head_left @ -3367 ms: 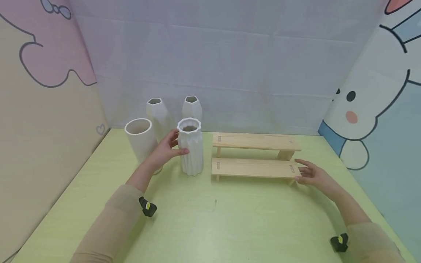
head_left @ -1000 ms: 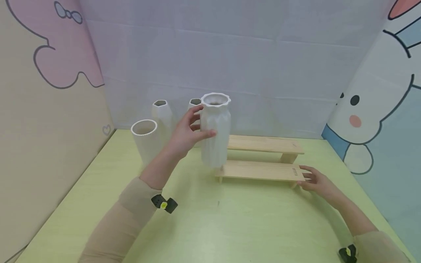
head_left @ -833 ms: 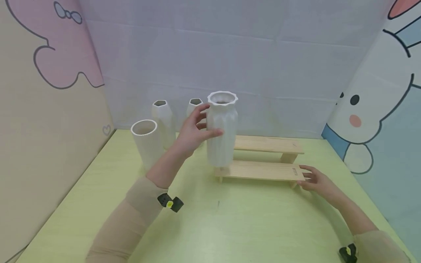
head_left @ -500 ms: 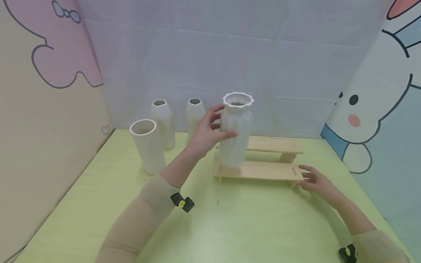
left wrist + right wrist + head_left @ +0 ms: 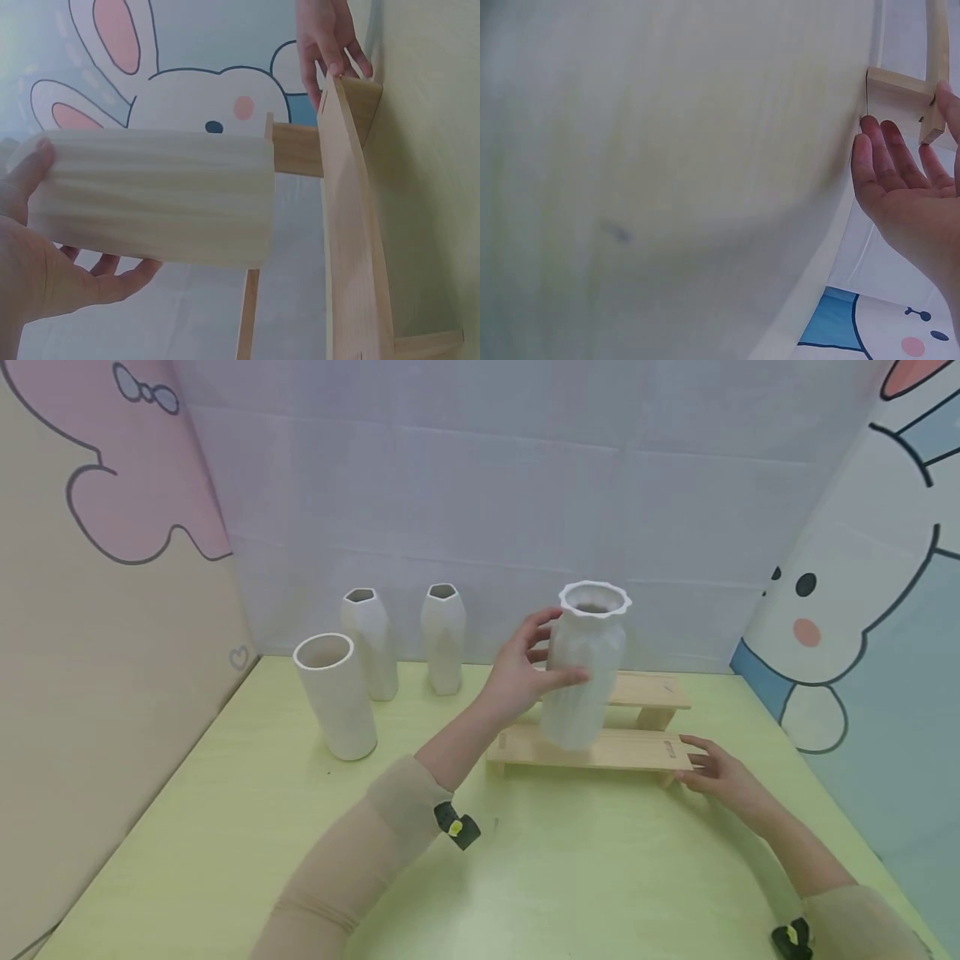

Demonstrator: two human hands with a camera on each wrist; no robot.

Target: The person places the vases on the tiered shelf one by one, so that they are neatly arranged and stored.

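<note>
In the head view my left hand (image 5: 525,672) holds a white fluted vase (image 5: 585,681) with a scalloped rim, thumb on the near side and fingers round the back. The vase is nearly upright over the lower step of a two-step wooden shelf (image 5: 525,750). In the left wrist view a gap shows between the vase's base (image 5: 259,202) and the lower board (image 5: 349,225). At the shelf's right end my right hand (image 5: 723,777) rests its fingertips on the lower board's end, the fingers spread and fairly straight, by the end leg (image 5: 900,90) in the right wrist view.
On the left of the pale green table (image 5: 570,868) stand a white ribbed cylinder vase (image 5: 341,710) and two white faceted vases (image 5: 372,652) (image 5: 445,647) behind it. A pale cloth wall (image 5: 480,510) closes the back, with printed side walls left and right.
My left hand has lifted the fluted vase off the table and carried it right, over the lower step. My right hand has stayed at the shelf's end.
</note>
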